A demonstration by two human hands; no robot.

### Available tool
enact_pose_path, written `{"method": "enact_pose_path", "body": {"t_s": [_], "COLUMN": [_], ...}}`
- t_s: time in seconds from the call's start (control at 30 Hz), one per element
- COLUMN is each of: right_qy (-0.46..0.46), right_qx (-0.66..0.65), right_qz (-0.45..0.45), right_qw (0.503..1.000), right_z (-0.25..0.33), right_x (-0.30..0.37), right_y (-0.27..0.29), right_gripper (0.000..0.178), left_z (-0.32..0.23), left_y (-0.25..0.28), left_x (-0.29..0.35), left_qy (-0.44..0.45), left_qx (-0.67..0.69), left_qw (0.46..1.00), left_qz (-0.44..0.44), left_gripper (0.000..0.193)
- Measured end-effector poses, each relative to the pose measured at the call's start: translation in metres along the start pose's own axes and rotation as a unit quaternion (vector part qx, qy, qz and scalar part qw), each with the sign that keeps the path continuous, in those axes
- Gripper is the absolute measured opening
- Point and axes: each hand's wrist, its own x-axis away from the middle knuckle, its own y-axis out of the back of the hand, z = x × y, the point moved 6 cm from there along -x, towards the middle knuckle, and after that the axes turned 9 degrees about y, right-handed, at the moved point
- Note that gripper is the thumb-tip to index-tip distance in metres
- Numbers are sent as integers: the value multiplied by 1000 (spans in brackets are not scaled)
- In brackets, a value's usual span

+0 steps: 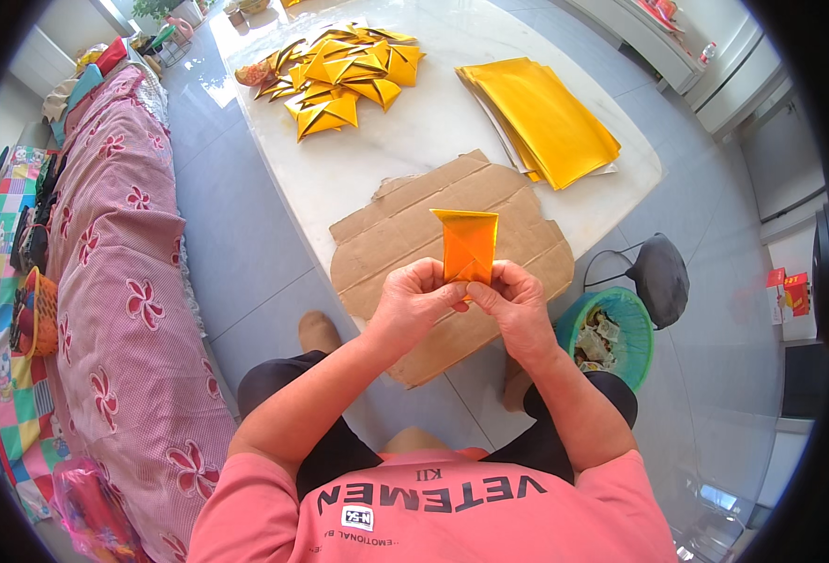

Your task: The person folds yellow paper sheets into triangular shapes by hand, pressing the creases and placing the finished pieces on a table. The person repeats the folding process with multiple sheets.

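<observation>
Both hands pinch the lower end of a folded gold foil paper [469,242], held up over a flat piece of brown cardboard [386,235]. My left hand [416,293] grips its lower left corner, thumb in front. On the lower right edge, my right hand [513,298] does the same, its thumb close to the other thumb. The paper's top edge slants to a point at the left, and diagonal creases cross its face. A pile of folded gold papers [344,70] lies at the far left of the table. At the far right rests a stack of flat gold sheets [550,117].
The white marble-look table [443,122] carries the cardboard, which juts past its near edge. A teal bin [635,352] with scraps stands at the right, beside a dark grey stool [660,280]. Along the left runs a sofa under a pink flowered cover [128,253].
</observation>
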Motion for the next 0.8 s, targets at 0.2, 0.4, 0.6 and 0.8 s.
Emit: {"method": "enact_pose_path", "body": {"t_s": [0.2, 0.4, 0.6, 0.8], "right_qy": [-8, -24, -38, -51], "right_qx": [38, 58, 69, 50], "right_qz": [-16, -10, -17, -26], "right_qw": [999, 998, 997, 997], "right_z": [-2, -3, -6, -14], "right_x": [0, 1, 2, 2], "right_y": [0, 0, 2, 5], "right_gripper": [15, 14, 14, 13], "left_z": [3, 5, 6, 0], "left_y": [5, 11, 6, 4], "left_x": [-1, -3, -2, -1], "left_qy": [29, 17, 18, -5], "left_qx": [105, 108, 81, 63], "left_qw": [994, 994, 996, 998], "left_qz": [-32, -30, -18, -12], "left_gripper": [23, 22, 20, 18]}}
